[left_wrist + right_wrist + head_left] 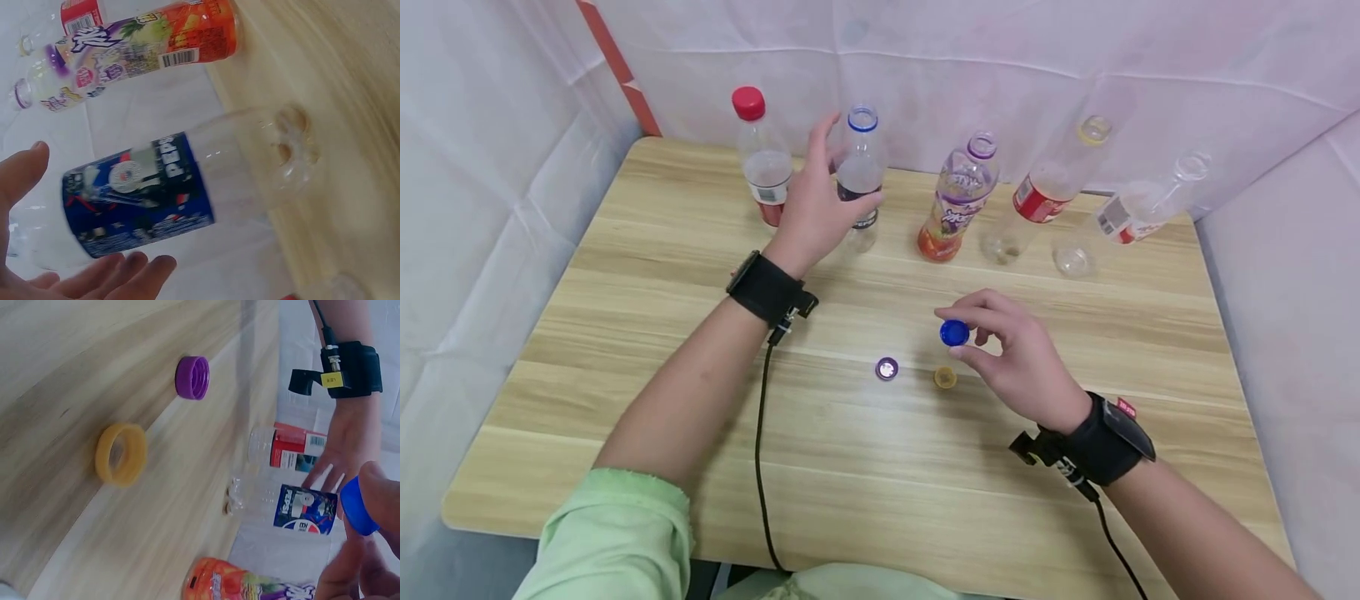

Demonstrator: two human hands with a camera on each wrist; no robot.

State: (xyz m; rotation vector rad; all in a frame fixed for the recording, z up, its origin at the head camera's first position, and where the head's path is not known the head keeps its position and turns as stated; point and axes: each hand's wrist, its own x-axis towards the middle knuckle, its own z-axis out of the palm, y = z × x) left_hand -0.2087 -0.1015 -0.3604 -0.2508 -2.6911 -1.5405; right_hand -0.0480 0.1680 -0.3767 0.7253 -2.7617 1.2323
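Observation:
My left hand (pixel 822 208) is spread around a clear Pepsi bottle (pixel 134 194) with a dark blue label and a blue ring at its uncapped neck. In the left wrist view the thumb stands off the bottle, and the fingers are close along its other side; whether they touch it I cannot tell. Between thumb and fingers, my right hand (pixel 1018 354) pinches a blue bottle cap (pixel 954 332), held above the table. Beneath it lie a yellow cap (pixel 121 454) and a purple cap (pixel 192 378), both on the wood.
Left of the Pepsi bottle stands a red-capped bottle (pixel 767 171). To its right are three uncapped bottles: a purple-necked juice bottle (pixel 956 200), a yellow-ringed one with a red label (pixel 1040 200) and a clear one (pixel 1123 218). White cloth (pixel 970 33) hangs behind the table (pixel 647 250).

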